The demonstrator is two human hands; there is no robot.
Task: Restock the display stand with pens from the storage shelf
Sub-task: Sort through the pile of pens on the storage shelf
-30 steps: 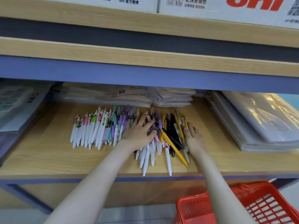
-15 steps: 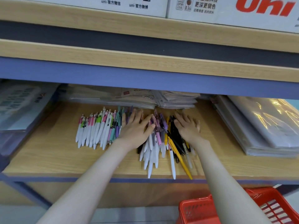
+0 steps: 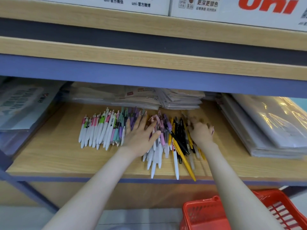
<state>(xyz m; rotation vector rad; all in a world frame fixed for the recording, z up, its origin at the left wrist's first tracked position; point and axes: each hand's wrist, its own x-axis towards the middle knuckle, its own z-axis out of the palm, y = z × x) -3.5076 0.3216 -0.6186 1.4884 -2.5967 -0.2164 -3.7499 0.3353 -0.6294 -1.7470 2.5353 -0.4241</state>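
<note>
Many pens lie on the wooden storage shelf [image 3: 49, 156]. A tidy row of white, pink, green and purple pens [image 3: 101, 131] sits to the left. A looser pile of white, black and yellow pens [image 3: 172, 143] lies in the middle. My left hand [image 3: 141, 136] rests flat on the pile's left side, fingers spread and straight. My right hand [image 3: 200, 132] lies on the pile's right side; its fingers are blurred and look bent over the black and yellow pens. Whether it grips any pen I cannot tell.
Stacks of plastic-wrapped paper goods [image 3: 166, 100] fill the back of the shelf, and clear folders [image 3: 274, 127] are piled at the right. A blue shelf beam [image 3: 149, 77] overhangs closely. A red plastic basket [image 3: 212, 213] stands below at the right.
Both hands have slid further back along the pile. The right hand moved from the pile's right edge onto it, and its fingers are now blurred in motion.
</note>
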